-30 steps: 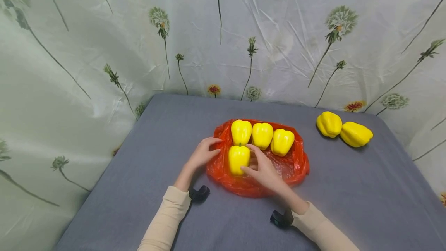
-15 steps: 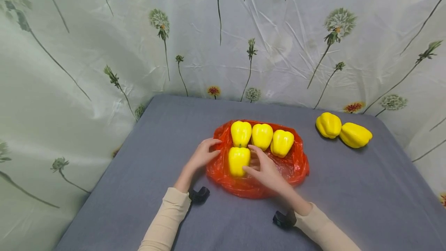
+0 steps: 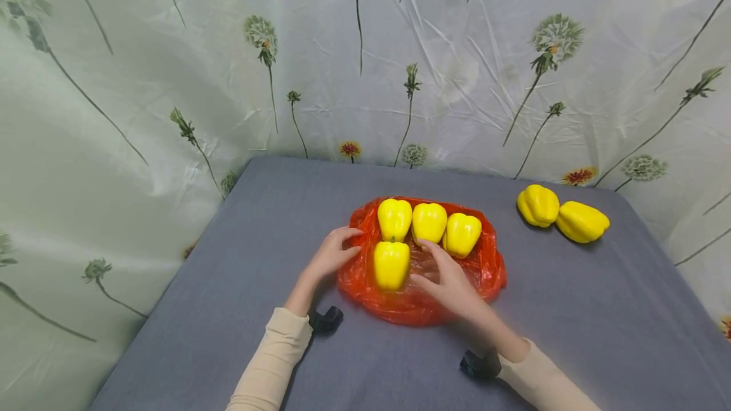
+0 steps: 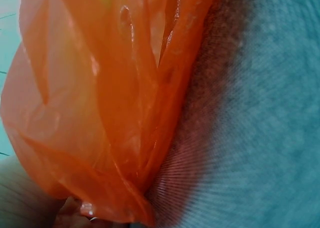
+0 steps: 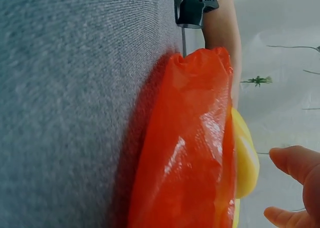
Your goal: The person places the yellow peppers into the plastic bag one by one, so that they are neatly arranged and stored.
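A red plastic bag point(image 3: 400, 313) lies spread on the table, its mouth turned up. Inside, three yellow bell peppers make a back row: one at left point(image 3: 395, 219), one in the middle point(image 3: 429, 221), one at right point(image 3: 462, 234). In front of the left one sits another bell pepper point(image 3: 391, 268), stem toward the back. My left hand point(image 3: 330, 252) grips the bag's left side, fingers and thumb bent at its rim; its wrist view shows mostly translucent bag point(image 4: 120, 113). Over the bag, my right hand point(image 3: 448, 281) is spread apart from the front pepper and holds nothing.
Two more yellow bell peppers, one upright-looking point(image 3: 539, 205) and one on its side point(image 3: 582, 221), lie at the table's back right. A grey cloth covers the table point(image 3: 274, 208). A dandelion-print curtain point(image 3: 342, 106) hangs behind it.
My right hand has let go of the front bell pepper and drawn back to the right, leaving it in the bag. My left hand has stayed at the bag's left side.
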A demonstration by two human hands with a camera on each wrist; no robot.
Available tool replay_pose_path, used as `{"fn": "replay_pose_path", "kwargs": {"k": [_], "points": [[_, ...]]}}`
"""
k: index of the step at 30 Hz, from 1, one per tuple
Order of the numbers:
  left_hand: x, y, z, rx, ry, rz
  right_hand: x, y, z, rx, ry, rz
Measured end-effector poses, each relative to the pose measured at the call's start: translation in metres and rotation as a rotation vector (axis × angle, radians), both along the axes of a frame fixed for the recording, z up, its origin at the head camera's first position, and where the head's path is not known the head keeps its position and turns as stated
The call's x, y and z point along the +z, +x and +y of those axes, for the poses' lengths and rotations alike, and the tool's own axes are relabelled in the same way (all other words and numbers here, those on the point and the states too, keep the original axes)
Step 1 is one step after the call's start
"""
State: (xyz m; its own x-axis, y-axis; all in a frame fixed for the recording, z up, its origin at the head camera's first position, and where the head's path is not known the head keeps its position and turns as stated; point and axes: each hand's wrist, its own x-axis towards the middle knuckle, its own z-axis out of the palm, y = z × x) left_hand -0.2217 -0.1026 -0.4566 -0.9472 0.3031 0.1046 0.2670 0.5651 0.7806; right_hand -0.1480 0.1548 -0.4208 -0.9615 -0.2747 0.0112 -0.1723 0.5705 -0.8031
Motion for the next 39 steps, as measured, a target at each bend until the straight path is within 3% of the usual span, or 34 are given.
{"fn": "replay_pose_path", "kwargs": {"k": [15, 23, 39], "points": [[-0.003, 0.000, 0.000, 0.009, -0.011, -0.014, 0.018, 0.005, 0.021, -0.085, -0.014, -0.006], [-0.002, 0.000, 0.000, 0.009, -0.012, -0.019, 0.029, 0.003, 0.037, -0.118, -0.052, 0.055], [-0.002, 0.000, 0.000, 0.000, -0.010, -0.006, 0.039, -0.004, 0.067, -0.200, -0.001, 0.256]]}}
